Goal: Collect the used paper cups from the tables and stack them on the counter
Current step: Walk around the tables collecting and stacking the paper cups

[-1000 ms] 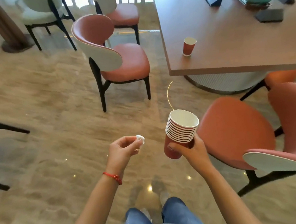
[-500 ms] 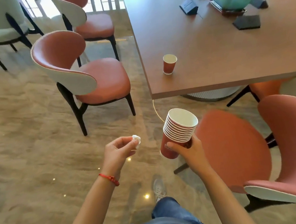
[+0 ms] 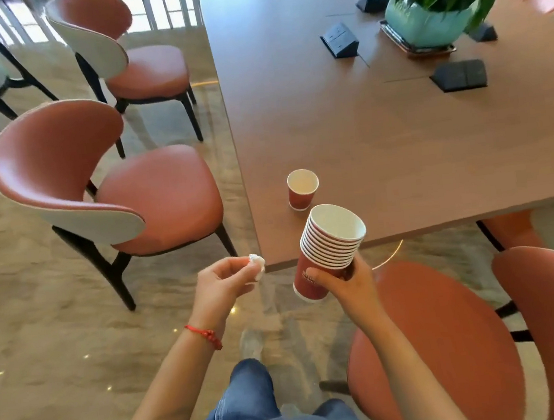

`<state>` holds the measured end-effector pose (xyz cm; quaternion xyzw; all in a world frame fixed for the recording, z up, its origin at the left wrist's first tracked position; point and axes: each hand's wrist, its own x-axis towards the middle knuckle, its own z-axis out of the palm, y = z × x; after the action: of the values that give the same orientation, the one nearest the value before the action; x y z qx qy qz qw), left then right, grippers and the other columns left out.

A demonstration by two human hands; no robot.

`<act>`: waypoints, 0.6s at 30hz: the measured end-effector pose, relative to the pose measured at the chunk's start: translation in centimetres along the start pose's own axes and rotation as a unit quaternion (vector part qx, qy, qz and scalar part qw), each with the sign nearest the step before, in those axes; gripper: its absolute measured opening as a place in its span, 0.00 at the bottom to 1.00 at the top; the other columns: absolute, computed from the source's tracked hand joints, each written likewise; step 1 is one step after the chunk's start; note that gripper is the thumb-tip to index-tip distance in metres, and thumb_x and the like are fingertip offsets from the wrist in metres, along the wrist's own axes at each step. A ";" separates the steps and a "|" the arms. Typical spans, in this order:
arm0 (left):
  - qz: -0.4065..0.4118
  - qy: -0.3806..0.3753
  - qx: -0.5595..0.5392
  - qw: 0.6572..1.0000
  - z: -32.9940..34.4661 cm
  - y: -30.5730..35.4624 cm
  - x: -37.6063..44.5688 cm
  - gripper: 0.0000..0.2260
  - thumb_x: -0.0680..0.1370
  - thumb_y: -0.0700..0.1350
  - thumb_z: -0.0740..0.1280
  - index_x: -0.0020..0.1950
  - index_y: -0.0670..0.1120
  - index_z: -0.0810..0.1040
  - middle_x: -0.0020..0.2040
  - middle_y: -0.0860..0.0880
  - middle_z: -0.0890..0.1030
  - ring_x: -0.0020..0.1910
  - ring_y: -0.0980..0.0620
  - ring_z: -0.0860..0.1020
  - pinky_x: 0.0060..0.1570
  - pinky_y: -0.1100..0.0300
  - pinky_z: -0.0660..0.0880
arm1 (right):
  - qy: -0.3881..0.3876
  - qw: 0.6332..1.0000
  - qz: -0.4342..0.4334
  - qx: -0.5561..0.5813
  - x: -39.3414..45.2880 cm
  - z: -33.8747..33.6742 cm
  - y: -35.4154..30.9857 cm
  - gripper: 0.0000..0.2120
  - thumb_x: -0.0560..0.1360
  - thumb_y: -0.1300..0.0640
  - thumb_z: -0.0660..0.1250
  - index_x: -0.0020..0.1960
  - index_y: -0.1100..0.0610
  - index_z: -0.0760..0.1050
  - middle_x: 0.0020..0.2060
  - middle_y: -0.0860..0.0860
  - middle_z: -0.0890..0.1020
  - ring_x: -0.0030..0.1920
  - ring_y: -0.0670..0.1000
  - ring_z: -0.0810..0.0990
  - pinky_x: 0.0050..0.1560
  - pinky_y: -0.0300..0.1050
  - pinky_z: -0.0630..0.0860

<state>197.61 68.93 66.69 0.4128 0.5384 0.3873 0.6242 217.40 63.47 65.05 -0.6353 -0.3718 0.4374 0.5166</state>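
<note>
Chair point(image 3: 103, 194) with a salmon seat sat at 9 o'clock of the frame, pulled back from the table's left edge, a second like it behind at 11. Left hand point(image 3: 222, 285) was at about 7 o'clock of centre, just off the table corner, fingers curled and pinching a small white paper wad point(image 3: 257, 263) at thumb and fingertip; red cord bracelet on that wrist. Single paper cup point(image 3: 302, 189), red outside and white inside, stood upright on the table point(image 3: 345, 127) near the front left corner, apart from both hands, looked empty. Right hand point(image 3: 344, 281) at 5 o'clock of that cup gripped a nested cup stack point(image 3: 329, 250) round its lower body, stack tilted, open mouth facing up and right, close to the lone cup but not touching. Farther right on the table: dark socket boxes point(image 3: 340, 40) and a potted plant point(image 3: 433, 19) at 1 o'clock; more salmon chairs at 4 to 5 o'clock under the table edge. Step judged: collecting, arriving at the last visible cup on this table; counter not in view. Next move likely needs a free grip for the lone cup, since the left hand is occupied by the wad, or lowering the stack into it, keeping the stack aligned so nothing topples.
</note>
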 end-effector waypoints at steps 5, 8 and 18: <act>-0.010 -0.033 0.007 0.999 0.6 3.5 8.0 0.07 0.69 0.43 0.74 0.43 0.41 0.83 0.35 0.52 0.83 0.35 0.57 0.79 0.37 0.65 0.76 | 0.043 0.999 0.001 -0.001 6.9 1.2 -2.0 0.24 0.64 0.63 0.77 0.57 0.53 0.74 0.48 0.45 0.82 0.47 0.39 0.81 0.44 0.32 0.76; -0.010 -0.051 0.014 0.999 1.0 5.1 12.3 0.04 0.69 0.42 0.73 0.41 0.42 0.83 0.32 0.52 0.83 0.33 0.58 0.78 0.35 0.67 0.76 | 0.068 0.997 0.010 -0.015 10.8 1.9 -2.8 0.24 0.64 0.60 0.77 0.57 0.52 0.74 0.49 0.44 0.82 0.48 0.39 0.81 0.44 0.33 0.77; -0.036 -0.080 0.049 0.995 2.7 7.3 19.5 0.03 0.69 0.42 0.73 0.40 0.42 0.83 0.34 0.54 0.84 0.33 0.61 0.79 0.35 0.69 0.76 | 0.142 0.989 0.002 -0.031 18.9 2.4 -3.3 0.28 0.64 0.59 0.78 0.62 0.60 0.73 0.54 0.54 0.81 0.55 0.51 0.80 0.55 0.49 0.78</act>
<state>202.32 89.40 66.78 0.4526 0.5197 0.3039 0.6578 221.52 82.39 64.80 -0.7073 -0.3065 0.3319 0.5437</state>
